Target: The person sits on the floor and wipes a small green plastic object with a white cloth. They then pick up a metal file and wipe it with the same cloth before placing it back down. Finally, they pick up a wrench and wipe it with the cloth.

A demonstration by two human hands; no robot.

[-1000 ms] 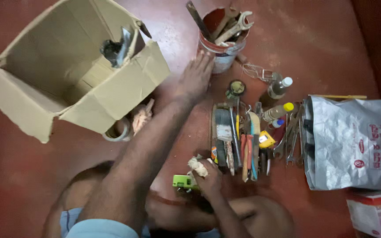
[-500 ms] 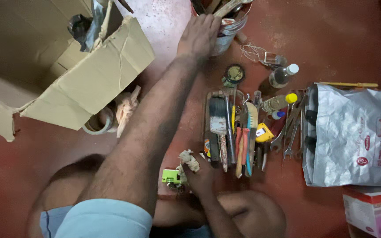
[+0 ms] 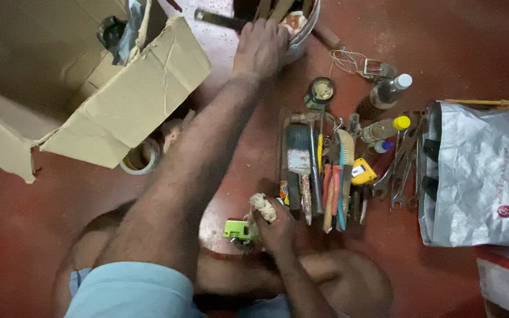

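Observation:
My left hand [image 3: 260, 47] reaches far forward, and its fingers curl over the near rim of a white bucket [image 3: 304, 26] stuffed with wrenches and other metal tools. A flat metal bar [image 3: 219, 19] sticks out to the left of that hand. Close to my lap, my right hand [image 3: 275, 227] is closed on a crumpled pale rag [image 3: 263, 206]. It sits next to a small bright green object [image 3: 237, 228] on the red floor.
A row of hand tools [image 3: 319, 171] with a paintbrush [image 3: 297, 153] and a yellow tape measure [image 3: 362, 172] lies right of my hands. Wrenches [image 3: 399, 174], two bottles [image 3: 389, 91], a silver bag [image 3: 484, 176], an open cardboard box [image 3: 131, 100] and a tape roll [image 3: 141, 159] surround them.
My left hand went from touching the bucket's side to curling over its rim. The view shifted a little. My right hand stays on the rag by the green object.

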